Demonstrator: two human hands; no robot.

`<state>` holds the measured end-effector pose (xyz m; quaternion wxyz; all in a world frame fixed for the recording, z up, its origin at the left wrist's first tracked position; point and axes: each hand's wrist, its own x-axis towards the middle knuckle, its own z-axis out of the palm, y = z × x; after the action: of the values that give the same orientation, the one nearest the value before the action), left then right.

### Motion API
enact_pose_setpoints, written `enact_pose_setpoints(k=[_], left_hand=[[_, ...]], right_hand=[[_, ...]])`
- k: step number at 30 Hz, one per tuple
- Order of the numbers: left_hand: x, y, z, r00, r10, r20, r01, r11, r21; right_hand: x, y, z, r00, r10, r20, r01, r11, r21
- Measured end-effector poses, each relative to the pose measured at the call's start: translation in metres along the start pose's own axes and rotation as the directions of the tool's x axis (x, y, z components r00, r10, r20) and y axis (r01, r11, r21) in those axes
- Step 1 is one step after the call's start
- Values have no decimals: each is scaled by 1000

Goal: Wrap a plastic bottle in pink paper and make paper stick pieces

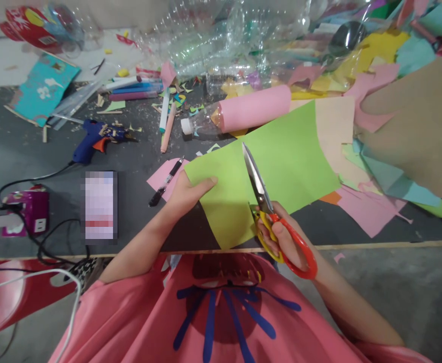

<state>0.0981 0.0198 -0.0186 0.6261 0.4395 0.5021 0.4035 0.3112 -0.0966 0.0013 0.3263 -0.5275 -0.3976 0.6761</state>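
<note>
Green paper sheet (289, 161): plain, light green, slightly curved, held above dark table edge. Left corner pinched by left hand (186, 194).
Scissors (269, 212): steel blades, red and yellow handles, gripped in right hand (285, 237). Blades nearly together, over sheet middle, tip pointing away.

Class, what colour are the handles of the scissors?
The scissors have one red and one yellow handle; head view.

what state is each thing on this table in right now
green paper: held flat, near edge past the table edge
scissors: blades nearly shut, lying across the green paper
left hand: pinching the paper's left edge
right hand: fingers through the scissors' handles
bottle: on its side, capped, wrapped in pink paper
glue gun: lying down, cord attached
</note>
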Motion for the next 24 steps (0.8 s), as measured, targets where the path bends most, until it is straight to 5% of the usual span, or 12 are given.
enact_pose_setpoints(k=[3, 6, 9, 12, 16, 19, 22, 24], left_hand=[[3, 3, 0, 998, 6, -55, -10, 997, -74], [5, 10, 3, 997, 21, -73, -30, 991, -127], [6, 16, 5, 998, 10, -69, -20, 989, -149], [6, 15, 5, 998, -4, -60, -5, 988, -157], [7, 12, 5, 998, -26, -64, 13, 980, -197], [8, 11, 5, 996, -48, -74, 30, 976, -218], [9, 11, 5, 996, -54, -67, 38, 974, -222], [9, 11, 5, 997, -44, -62, 29, 975, -222]], right_hand=[[-9, -14, -14, 999, 37, -26, -39, 997, -72], [-9, -29, -35, 978, -35, -207, -63, 892, -448], [0, -33, -58, 911, -226, -344, -184, 523, -832], [5, -27, -74, 906, -263, -330, -262, 263, -929], [-4, -23, -85, 936, -122, -330, -283, 300, -911], [-6, -30, -96, 938, -167, -304, -244, 308, -920], [7, -40, -117, 932, -293, -214, -161, 195, -967], [20, -47, -134, 947, -274, -170, -142, 121, -982]])
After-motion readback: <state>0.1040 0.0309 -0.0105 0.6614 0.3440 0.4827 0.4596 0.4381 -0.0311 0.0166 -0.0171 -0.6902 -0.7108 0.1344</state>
